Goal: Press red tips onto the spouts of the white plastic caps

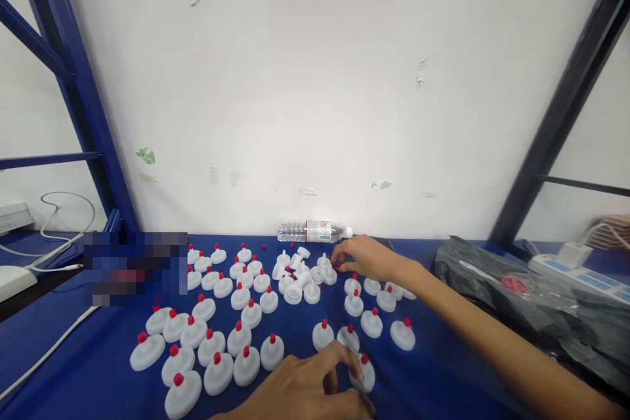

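My right hand (361, 256) reaches to the back of the table with its fingers bent down together. Its fingertips are at the right edge of a heap of white plastic lids (293, 293), some on their sides and some upside down. A bit of red shows at these fingertips, too small to name. At the front, my left hand (315, 384) has thumb and forefinger closed around a greyish thing, mostly hidden. Beside it stands a white spouted lid (365, 377) with a red tip. More red-tipped lids (218, 374) stand upright to the left, and several others (371, 323) to the right.
A clear plastic bottle (315, 231) lies along the wall behind the heap. Black plastic bags (492, 295) and a white power strip (595, 275) are at the right. Blue rack posts (93, 92) and white cables (49, 357) are at the left. Small red caps (264, 247) lie loose at the back.
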Available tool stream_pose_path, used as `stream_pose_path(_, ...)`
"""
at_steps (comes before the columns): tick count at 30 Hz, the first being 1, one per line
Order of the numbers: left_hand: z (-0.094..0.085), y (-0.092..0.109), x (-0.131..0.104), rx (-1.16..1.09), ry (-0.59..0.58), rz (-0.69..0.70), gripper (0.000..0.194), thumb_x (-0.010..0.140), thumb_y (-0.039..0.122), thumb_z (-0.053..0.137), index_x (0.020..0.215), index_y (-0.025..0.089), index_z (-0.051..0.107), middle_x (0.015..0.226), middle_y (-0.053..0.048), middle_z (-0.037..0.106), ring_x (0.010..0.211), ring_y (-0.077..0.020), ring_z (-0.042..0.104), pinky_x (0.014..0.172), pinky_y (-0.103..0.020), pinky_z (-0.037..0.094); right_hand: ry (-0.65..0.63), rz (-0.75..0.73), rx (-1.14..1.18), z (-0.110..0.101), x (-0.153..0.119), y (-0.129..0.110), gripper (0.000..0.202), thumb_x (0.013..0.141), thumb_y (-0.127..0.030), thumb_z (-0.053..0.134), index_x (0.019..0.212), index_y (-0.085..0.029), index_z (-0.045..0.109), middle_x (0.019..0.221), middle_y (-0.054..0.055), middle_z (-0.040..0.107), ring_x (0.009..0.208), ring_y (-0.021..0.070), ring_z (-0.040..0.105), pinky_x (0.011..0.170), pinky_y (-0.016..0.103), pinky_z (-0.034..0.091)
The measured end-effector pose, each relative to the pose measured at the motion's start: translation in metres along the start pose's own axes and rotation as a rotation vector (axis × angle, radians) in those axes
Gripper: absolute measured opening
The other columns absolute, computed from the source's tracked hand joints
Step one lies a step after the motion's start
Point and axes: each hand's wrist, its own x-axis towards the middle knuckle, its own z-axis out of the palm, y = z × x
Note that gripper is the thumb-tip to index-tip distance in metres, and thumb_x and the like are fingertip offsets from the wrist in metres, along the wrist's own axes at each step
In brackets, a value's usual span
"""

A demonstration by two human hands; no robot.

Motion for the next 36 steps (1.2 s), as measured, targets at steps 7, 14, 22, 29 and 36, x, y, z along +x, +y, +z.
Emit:
stream_pose_path(7,0.006,-0.005,0.001,-0.009,0.016,0.008,0.028,0.093,0.034,0.073,0.118,0.033,0.061,0.123,0.0,0.064,0.064,-0.0055,0.065,0.043,-0.017,0.04,0.017,0.038,0.007,0.004,-0.001,0.0,0.011,0.094,-0.026,0.069,0.091,-0.017,0.074,0.088,0.002,0.076,0.082,0.0179,0.07,0.078,0.032,0.052)
stream_pose_path(14,-0.012,0.007,0.004,0.049,0.004,-0.021,0.022,0.097,0.034,0.069,0.117,0.031,0.061,0.119,0.002,0.069,0.077,-0.0088,0.069,0.052,-0.019,0.045,0.144,0.103,-0.025,-0.009,-0.028,0.01,0.017,0.097,-0.03,0.06,0.093,-0.024,0.075,0.091,0.003,0.078,0.084,0.0219,0.071,0.074,0.031,0.049)
stream_pose_path(22,-0.011,0.007,0.006,0.064,0.042,-0.008,0.015,0.096,0.026,0.068,0.11,0.028,0.062,0.115,0.003,0.069,0.068,-0.0082,0.066,0.047,-0.023,0.039,0.139,0.143,-0.109,0.001,-0.028,0.032,0.025,0.101,-0.027,0.053,0.117,-0.022,0.073,0.112,0.008,0.075,0.103,0.0252,0.07,0.087,0.034,0.05)
stream_pose_path(29,-0.013,0.012,0.007,0.015,0.045,-0.042,0.027,0.086,0.012,0.068,0.108,0.027,0.061,0.117,0.001,0.069,0.07,-0.0095,0.066,0.053,-0.021,0.045,0.093,0.186,-0.161,0.006,-0.021,0.034,0.019,0.102,-0.033,0.062,0.109,-0.017,0.069,0.106,0.005,0.071,0.097,0.0191,0.068,0.091,0.041,0.055)
stream_pose_path(36,-0.017,0.019,0.007,0.022,0.053,-0.078,0.03,0.083,0.007,0.062,0.105,0.027,0.062,0.116,0.001,0.07,0.073,-0.0114,0.068,0.055,-0.022,0.046,0.047,0.227,-0.187,0.006,-0.022,0.034,0.021,0.101,-0.034,0.063,0.11,-0.016,0.068,0.108,0.005,0.07,0.097,0.0192,0.068,0.09,0.041,0.057)
